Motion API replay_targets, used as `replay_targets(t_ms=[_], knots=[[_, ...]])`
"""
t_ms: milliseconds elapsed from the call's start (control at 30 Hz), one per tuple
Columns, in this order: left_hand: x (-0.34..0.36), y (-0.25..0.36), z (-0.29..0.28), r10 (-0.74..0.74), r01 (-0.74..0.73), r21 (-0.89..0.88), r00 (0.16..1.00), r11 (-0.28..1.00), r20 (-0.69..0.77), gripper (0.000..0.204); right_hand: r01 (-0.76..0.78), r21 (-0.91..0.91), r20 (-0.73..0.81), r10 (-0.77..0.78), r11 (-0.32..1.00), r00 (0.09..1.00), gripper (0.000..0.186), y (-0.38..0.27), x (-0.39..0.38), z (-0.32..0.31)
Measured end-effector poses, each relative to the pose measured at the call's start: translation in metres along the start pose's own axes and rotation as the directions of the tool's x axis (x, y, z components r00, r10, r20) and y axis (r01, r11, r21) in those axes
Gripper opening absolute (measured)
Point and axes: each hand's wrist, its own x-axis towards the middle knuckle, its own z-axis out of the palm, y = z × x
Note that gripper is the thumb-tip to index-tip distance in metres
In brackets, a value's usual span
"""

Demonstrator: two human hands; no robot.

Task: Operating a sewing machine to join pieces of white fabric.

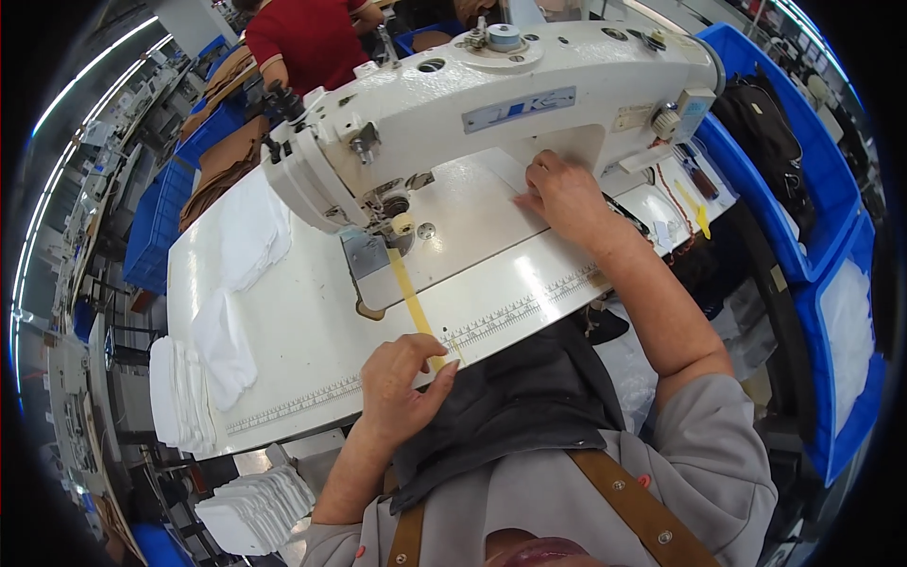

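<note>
A white sewing machine [453,104] stands on a white table. Beside the table's front edge, my left hand [402,383] has its thumb and forefinger nearly together over the lower end of a yellow strip [408,288]. The strip runs from below the machine's presser area towards me; whatever the fingertips pinch is too small to make out. Under the machine's arm, my right hand [570,203] rests on the metal bed plate [472,217] with curled fingers. Anything inside them is hidden.
White fabric pieces [255,236] lie on the table's left, with stacked white pieces [179,392] at its edge and another stack [255,510] below. A ruler scale [510,317] follows the front edge. Blue bins [789,161] stand right. A person in red [302,42] works beyond.
</note>
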Motion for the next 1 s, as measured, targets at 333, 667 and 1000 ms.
replay_targets(t_ms=[333,667,1000], knots=[[-0.008,0.018,0.026,0.132,-0.125,-0.049,0.978,0.991,0.163,0.023,-0.220,0.296,0.243,0.149,0.929,0.959,0.056,0.003,0.026,-0.014],[-0.030,-0.059,-0.099,-0.160,0.219,0.277,0.963,0.936,-0.218,0.025,-0.059,0.328,0.149,0.010,0.943,0.989,0.030,-0.006,0.020,-0.003],[-0.097,-0.146,-0.218,-0.618,0.664,0.360,0.745,0.655,-0.251,0.029,-0.353,0.804,0.372,0.058,0.478,0.926,0.027,-0.049,-0.038,-0.009]])
